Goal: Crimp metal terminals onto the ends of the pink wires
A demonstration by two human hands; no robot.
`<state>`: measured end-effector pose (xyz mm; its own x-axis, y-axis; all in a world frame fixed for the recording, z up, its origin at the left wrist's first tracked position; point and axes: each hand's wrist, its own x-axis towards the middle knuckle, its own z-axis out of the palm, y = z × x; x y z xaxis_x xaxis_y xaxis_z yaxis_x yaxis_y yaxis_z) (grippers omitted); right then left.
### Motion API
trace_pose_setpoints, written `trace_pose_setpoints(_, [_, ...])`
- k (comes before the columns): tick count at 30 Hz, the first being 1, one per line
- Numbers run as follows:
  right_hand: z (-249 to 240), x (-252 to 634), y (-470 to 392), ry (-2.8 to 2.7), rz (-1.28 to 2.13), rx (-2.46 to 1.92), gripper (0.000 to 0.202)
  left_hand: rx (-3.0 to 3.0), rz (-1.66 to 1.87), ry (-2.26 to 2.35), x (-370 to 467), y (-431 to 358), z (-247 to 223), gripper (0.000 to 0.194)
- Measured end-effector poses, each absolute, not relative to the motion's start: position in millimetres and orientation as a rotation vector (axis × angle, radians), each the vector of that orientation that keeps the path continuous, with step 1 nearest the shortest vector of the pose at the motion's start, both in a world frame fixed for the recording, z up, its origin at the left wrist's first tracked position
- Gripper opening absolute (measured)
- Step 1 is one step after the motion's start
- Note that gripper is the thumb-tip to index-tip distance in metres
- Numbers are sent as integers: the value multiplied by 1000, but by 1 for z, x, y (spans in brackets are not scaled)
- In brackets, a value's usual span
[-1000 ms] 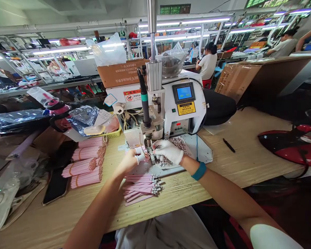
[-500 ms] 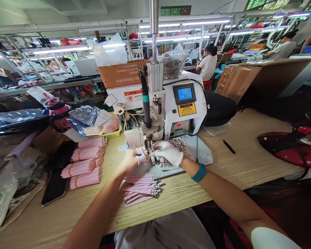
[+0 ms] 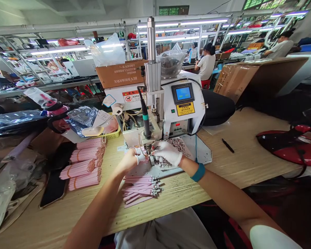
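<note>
My left hand (image 3: 134, 158), with white covers on some fingers, is closed at the left of the soldering head; what it pinches is too small to make out. On the other side of the tip, my right hand (image 3: 168, 153) in a white glove has its fingers pressed together, their hold hidden. Both are at the base of the white machine (image 3: 182, 119), under the black and green iron (image 3: 145, 117). Small metal parts (image 3: 177, 144) lie on a tray behind my right hand. Pink strips with metal ends (image 3: 140, 189) lie in front of my hands.
Bundled pink wires (image 3: 84, 173) and a dark phone (image 3: 53, 186) lie at the left. A yellow basket (image 3: 115, 134) stands behind the bundles. A black pen (image 3: 228, 146) and a red and black object (image 3: 287, 145) are at the right. People sit in the background.
The piston and iron assembly of the machine has moved down, and its rod top now shows. The head view has shifted slightly. My hands stay nearly in place.
</note>
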<state>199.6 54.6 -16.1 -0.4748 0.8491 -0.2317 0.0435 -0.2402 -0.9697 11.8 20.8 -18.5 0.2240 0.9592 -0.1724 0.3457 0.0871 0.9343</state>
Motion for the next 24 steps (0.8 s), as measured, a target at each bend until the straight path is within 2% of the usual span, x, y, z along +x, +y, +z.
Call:
trace_pose_setpoints(11, [-4, 228, 65, -1649, 1738, -1001, 21, 1489, 723, 1289, 8, 15, -9, 23])
trace_pose_setpoints(17, [-6, 240, 62, -1961, 2103, -897, 26, 1781, 295, 1341, 1, -9, -1, 16])
trace_pose_setpoints(20, [-8, 233, 65, -1789, 1922, -982, 24, 1962, 344, 1452, 2, -7, -5, 15])
trace_pose_setpoints(24, [-1, 242, 73, -1756, 1599, -1005, 20, 2249, 530, 1601, 5, 8, -17, 26])
